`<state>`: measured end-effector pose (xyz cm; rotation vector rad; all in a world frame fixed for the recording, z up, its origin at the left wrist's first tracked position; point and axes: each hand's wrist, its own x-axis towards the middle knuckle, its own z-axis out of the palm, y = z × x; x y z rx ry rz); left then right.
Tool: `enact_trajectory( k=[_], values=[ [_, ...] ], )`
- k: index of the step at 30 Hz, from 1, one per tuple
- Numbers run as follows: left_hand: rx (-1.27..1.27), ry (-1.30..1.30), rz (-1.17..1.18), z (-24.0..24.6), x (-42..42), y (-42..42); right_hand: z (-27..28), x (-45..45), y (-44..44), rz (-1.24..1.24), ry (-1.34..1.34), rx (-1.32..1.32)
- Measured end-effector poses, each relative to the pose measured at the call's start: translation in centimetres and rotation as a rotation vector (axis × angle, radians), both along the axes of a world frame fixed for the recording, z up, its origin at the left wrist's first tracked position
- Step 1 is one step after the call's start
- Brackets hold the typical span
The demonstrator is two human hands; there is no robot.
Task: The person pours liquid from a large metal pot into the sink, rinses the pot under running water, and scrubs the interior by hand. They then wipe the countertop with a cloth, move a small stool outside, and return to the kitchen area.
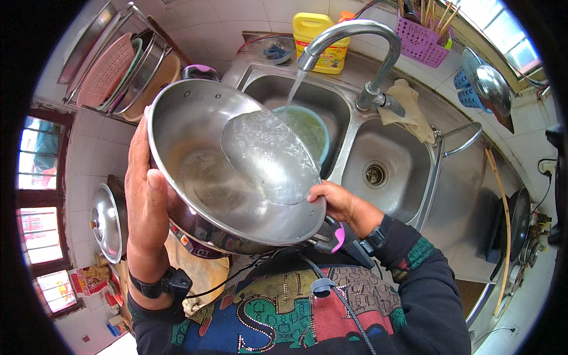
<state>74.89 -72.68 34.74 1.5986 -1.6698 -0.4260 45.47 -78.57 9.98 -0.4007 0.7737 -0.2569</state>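
A wide stainless-steel cooking pot (191, 146) is tilted towards the sink, with clear water (266, 151) pooled on its far right side. My left hand (146, 186) holds the pot's left wall, thumb raised near the rim. With my right hand (339, 202) I grip the right rim, just above a black and pink handle (335, 235). Behind the pot, a light-blue basin (326, 133) with greenish contents stands in the left sink bowl (270, 86). Water runs into it from the chrome faucet (377, 26). The pot hides part of the basin, and whether water spills over the rim cannot be seen.
The right sink bowl (386, 164) has a drain strainer. A beige cloth (401, 106) hangs behind it. A yellow jug (324, 53) stands behind the faucet. At left are a dish rack (120, 75) and a metal lid (106, 224); a wooden stick (501, 213) lies right.
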Motion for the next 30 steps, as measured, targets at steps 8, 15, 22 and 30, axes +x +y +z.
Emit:
enact_trajectory(
  k=[8, 15, 22, 30],
  values=[
    [-0.054, -0.240, -0.027, 1.3, -2.1, -2.0, -2.5, 1.6, 1.8, 0.069, -0.134, 0.139],
    [-0.023, -0.377, -0.053, 2.2, -4.4, -3.8, -3.3, 1.9, 2.7, 0.114, -0.173, 0.227],
    [-0.026, -0.486, -0.117, 3.1, -7.2, -6.2, -5.3, 3.1, 3.3, 0.127, -0.346, 0.312],
    [0.013, -0.694, -0.169, 3.5, -8.8, -7.0, -10.3, 5.7, 5.3, 0.209, -0.542, 0.431]
  ],
)
